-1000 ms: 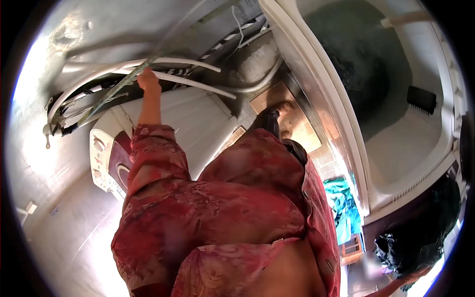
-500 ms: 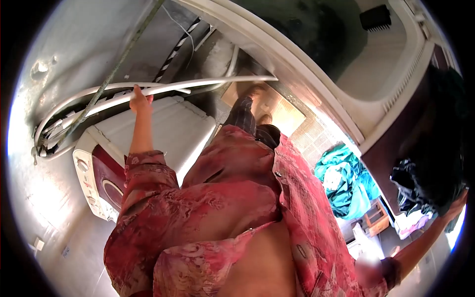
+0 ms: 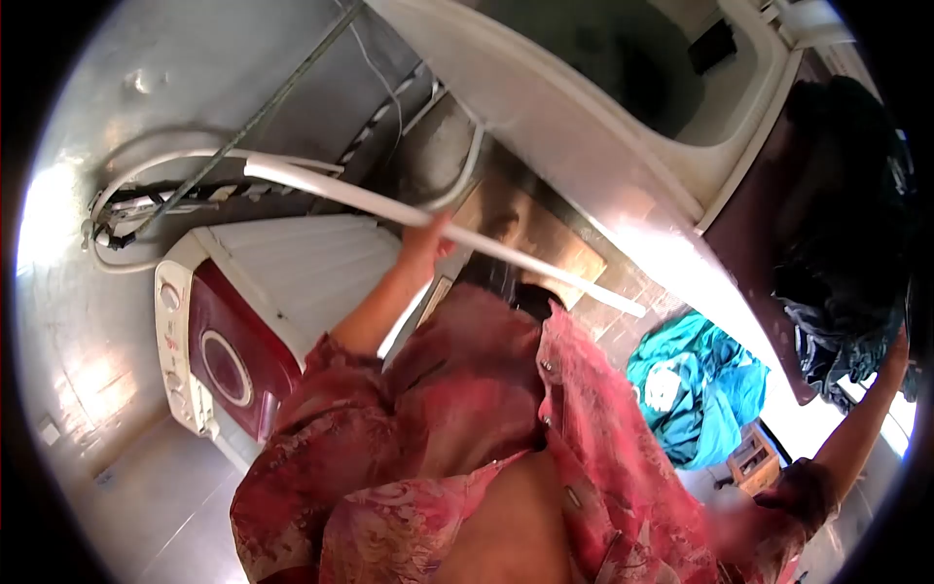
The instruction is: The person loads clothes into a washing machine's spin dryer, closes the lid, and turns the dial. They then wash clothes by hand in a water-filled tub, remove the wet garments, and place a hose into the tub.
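Closed around the middle of a long white pipe [image 3: 550, 268], my left hand [image 3: 425, 245] is in front of my body, near the feet end of the view. The pipe slants from upper left to lower right. At the far right my right hand [image 3: 897, 352] holds the lower edge of a dark bundle of cloth [image 3: 842, 229]; its fingers are mostly hidden. The bundle lies against the dark maroon top of a white washing machine [image 3: 584, 146]. That machine's open tub [image 3: 623, 73] contains dark water, and a black brush [image 3: 712, 47] is at its far side.
A second washing machine [image 3: 229, 341] with a maroon panel stands on the left. Teal cloth [image 3: 696, 389] lies on the floor at the right, near a small wooden item [image 3: 754, 462]. A thin pole [image 3: 263, 115] and a curved white hose [image 3: 122, 180] are by the metallic wall.
My left hand has come away from the hoses by the wall, moving right with the white pipe. My right hand has moved up and right in the view, staying at the dark cloth.
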Tool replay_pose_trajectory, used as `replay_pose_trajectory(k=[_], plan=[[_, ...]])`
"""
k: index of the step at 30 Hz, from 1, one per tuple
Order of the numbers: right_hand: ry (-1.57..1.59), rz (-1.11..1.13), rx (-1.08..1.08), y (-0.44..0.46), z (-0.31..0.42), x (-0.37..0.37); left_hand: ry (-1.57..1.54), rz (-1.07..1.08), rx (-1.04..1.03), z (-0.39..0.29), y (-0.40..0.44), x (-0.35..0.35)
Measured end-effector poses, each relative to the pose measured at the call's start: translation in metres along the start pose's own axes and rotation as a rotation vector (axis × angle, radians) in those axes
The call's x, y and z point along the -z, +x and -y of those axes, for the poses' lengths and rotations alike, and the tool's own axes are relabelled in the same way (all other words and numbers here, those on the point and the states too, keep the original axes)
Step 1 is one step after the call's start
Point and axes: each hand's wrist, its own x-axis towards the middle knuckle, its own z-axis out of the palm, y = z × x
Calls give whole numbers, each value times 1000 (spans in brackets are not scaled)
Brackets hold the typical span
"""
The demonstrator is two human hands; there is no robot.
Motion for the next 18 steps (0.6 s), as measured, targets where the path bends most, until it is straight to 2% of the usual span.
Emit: replay_pose_trajectory(k=[2,4,5,6,7,9,10,11,12,13,14,15,17,18], plan=[[-69,7,-28,25,7,-3,79,66,-114,-29,-51,-35],[-16,59,-146,37,8,-2,130,148,-437,-73,-96,-52],[64,93,-233,39,12,-3,178,133,-661,-93,-106,-52],[245,85,-465,53,29,11,61,150,-803,-117,-118,-57],[540,71,-650,81,53,57,91,162,-897,-148,-129,-55],[700,-100,-704,89,56,78,176,70,-1139,-209,-148,-65],[456,-228,-568,108,77,122,152,74,-1253,-236,-163,-78],[465,-275,-515,125,101,161,240,78,-1310,-259,-173,-87],[862,-287,-536,137,135,193,240,121,-1263,-275,-188,-104],[1006,-164,-394,152,160,230,291,188,-1340,-287,-196,-120],[1302,-84,-367,164,187,253,412,247,-1387,-299,-223,-141],[1453,16,-393,173,213,262,484,270,-1456,-304,-238,-162],[1724,267,-242,180,244,255,513,351,-1759,-304,-258,-211],[1900,224,-250,172,264,230,537,400,-1855,-300,-280,-225]])
